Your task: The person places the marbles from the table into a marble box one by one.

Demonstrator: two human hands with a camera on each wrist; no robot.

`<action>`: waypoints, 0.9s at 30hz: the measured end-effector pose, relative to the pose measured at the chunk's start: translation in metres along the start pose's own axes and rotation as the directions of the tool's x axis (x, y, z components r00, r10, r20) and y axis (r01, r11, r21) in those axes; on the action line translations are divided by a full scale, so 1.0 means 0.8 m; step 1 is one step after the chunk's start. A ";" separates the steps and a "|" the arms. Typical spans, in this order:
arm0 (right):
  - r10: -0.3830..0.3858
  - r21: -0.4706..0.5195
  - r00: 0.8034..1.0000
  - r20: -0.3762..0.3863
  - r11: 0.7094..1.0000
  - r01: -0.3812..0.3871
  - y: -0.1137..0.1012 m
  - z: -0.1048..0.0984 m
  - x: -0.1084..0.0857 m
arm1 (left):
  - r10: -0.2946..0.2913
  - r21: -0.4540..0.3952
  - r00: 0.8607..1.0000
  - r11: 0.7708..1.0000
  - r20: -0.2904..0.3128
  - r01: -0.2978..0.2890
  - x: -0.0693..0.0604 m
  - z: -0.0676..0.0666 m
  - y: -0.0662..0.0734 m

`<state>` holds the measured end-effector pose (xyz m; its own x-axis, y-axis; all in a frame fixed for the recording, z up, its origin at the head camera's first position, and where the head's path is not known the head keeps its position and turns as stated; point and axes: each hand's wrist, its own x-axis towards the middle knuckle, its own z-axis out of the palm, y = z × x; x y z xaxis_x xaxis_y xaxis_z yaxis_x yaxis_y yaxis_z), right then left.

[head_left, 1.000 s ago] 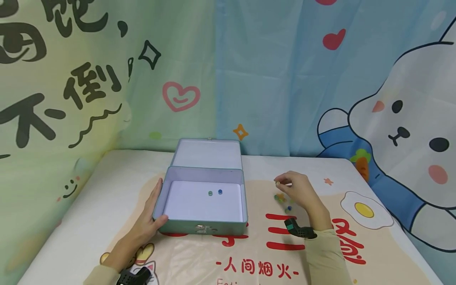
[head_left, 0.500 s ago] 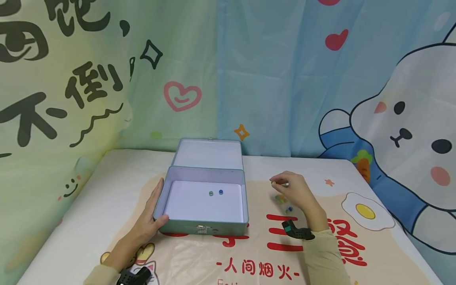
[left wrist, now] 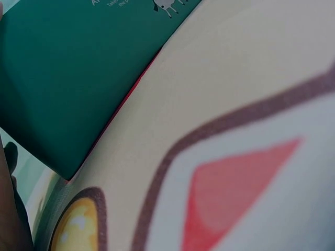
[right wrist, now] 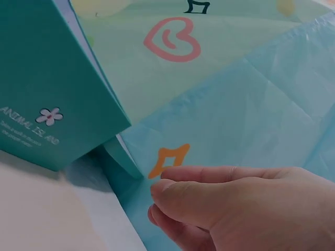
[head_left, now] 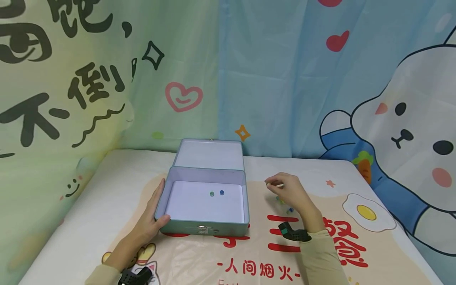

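Note:
An open green tin box (head_left: pixel 185 227) stands on the table with its lid tipped back. Inside lie a green bead (head_left: pixel 211 194) and a blue bead (head_left: pixel 222 192). Along the box's left side rests my left hand (head_left: pixel 147 219), fingers straight and thumb at the front left corner; the left wrist view shows only its edge. My right hand (head_left: pixel 290 192) is held right of the box, thumb and fingertips pinching a small pale bead (head_left: pixel 268 183). In the right wrist view my fingers (right wrist: pixel 209 201) hide the bead, and the box's outer wall (right wrist: pixel 47 83) is at left.
Below and beside my right hand, a few small beads lie on the printed cloth, among them a green one (head_left: pixel 278 198) and a blue one (head_left: pixel 291 210). A patterned curtain (head_left: pixel 263 79) hangs behind the table (head_left: pixel 124 166).
My right hand has moved left toward the box with its fingertips still together. My left hand and the box hold their places.

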<state>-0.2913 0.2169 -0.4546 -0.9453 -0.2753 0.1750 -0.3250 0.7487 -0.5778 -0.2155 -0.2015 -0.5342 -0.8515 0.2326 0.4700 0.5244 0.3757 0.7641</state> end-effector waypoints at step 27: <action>-0.131 0.047 0.991 0.037 0.991 0.129 -0.050 0.021 0.003 | 0.008 -0.002 1.000 1.000 0.019 -0.008 0.000 -0.002 0.000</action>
<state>-0.2800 0.1762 -0.4444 -0.8930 -0.3929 0.2196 -0.4425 0.6777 -0.5873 -0.2155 -0.2031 -0.5334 -0.8473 0.2528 0.4671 0.5308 0.3721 0.7614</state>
